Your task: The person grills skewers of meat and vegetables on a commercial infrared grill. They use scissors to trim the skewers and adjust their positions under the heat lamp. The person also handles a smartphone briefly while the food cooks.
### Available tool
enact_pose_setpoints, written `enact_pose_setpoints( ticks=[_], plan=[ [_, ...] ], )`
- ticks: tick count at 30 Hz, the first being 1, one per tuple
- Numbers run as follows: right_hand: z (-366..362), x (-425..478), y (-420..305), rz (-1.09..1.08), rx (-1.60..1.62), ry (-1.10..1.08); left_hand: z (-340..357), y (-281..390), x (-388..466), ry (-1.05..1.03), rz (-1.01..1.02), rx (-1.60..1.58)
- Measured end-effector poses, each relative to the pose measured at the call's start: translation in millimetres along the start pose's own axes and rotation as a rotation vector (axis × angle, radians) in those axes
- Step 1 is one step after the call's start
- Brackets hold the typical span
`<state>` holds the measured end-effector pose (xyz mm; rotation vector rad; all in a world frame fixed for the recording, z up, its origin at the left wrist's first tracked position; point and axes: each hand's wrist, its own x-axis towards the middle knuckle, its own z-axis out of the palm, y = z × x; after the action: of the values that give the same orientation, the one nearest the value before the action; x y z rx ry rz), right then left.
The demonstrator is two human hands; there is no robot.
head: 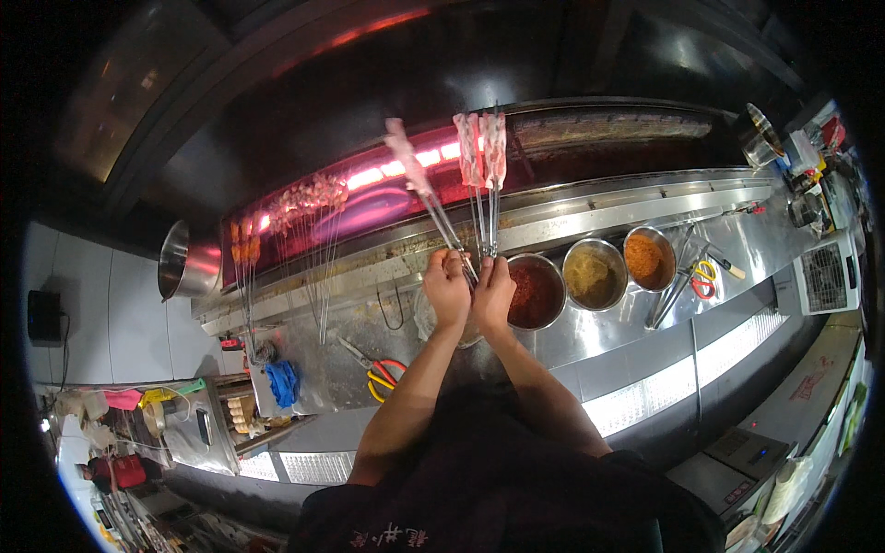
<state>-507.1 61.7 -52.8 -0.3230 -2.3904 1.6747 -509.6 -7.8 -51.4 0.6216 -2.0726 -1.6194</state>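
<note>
My left hand (446, 289) grips metal skewers threaded with pale raw meat (409, 157), tilted to the left over the grill. Close beside it, my right hand (494, 294) is closed around the handle ends of more upright skewers carrying pink and white meat (482, 148). Behind the meat, the grill (373, 204) glows pink. Partly hidden by my hands and wrists is a bowl (423, 314) with pale contents. Just right of my right hand stands a steel bowl of dark red seasoning (531, 290). How many skewers each hand holds is unclear.
Skewers of small meat pieces (308, 200) and orange-brown skewers (245, 242) rest on the grill's left. Bowls of yellowish powder (594, 275) and orange powder (648, 259) line the steel counter (574, 339). Scissors (377, 373), tongs (671, 294) and a steel pot (190, 261) stand around.
</note>
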Motion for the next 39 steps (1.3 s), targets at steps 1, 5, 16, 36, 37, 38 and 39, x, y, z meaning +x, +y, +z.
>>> enact_pose_setpoints(
  ticks=[1, 5, 16, 36, 37, 38, 39],
  plan=[
    [-1, -1, 0, -0.027, 0.024, -0.018, 2, -10, 3, -0.018, 0.007, 0.018],
    [-6, -4, 4, -0.035, 0.131, -0.122, 4, -25, 8, -0.107, -0.085, -0.080],
    [3, -11, -5, -0.012, 0.015, -0.084, -14, 21, -8, 0.061, 0.219, 0.234],
    [3, -14, -12, -0.059, 0.190, -0.083, -23, 3, 13, -0.099, -0.064, 0.062],
    [4, -14, -9, -0.053, 0.192, -0.086, -22, 4, 14, -0.121, -0.079, 0.068],
    [4, -16, -7, -0.046, 0.193, -0.088, -23, 4, 13, -0.121, -0.037, 0.115],
    [3, -16, -4, -0.038, 0.191, -0.085, -23, 9, 10, -0.078, 0.008, 0.146]
  ],
)
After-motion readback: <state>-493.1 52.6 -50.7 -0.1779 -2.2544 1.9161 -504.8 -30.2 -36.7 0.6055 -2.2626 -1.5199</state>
